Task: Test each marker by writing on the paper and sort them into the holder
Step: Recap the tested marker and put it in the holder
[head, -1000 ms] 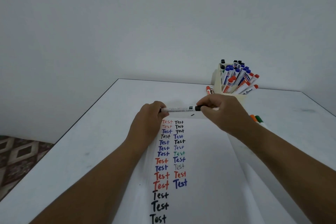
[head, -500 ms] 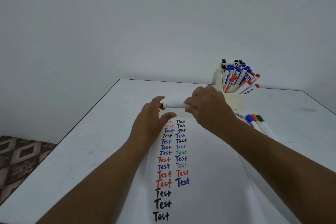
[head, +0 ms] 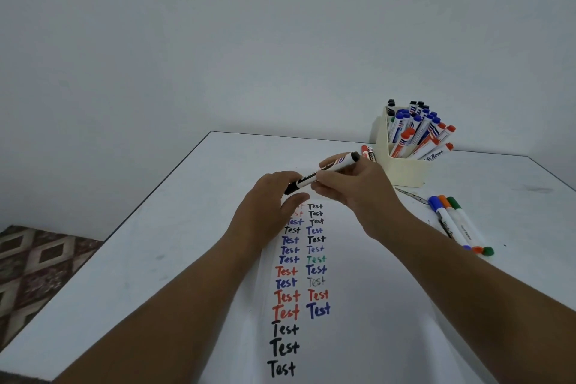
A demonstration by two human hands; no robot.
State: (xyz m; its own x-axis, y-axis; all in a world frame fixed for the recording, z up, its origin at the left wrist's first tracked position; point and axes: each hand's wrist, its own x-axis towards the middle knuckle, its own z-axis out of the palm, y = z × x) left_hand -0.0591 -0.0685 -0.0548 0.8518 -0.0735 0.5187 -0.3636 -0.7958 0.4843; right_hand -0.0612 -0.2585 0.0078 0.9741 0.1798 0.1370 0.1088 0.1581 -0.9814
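Broadly, the white tabletop (head: pixel 174 227) carries the paper (head: pixel 358 337) with its two columns of "Test". At one o'clock stands the cream holder (head: pixel 402 165), crowded with markers. Above the paper's far end, the right hand (head: pixel 352 187) pinches a black marker (head: pixel 324 173) mid-barrel; the left hand (head: pixel 274 203) curls loosely at its lower black end, grip unclear. Seat the cap squarely, I judge, then drop it among the black ones.
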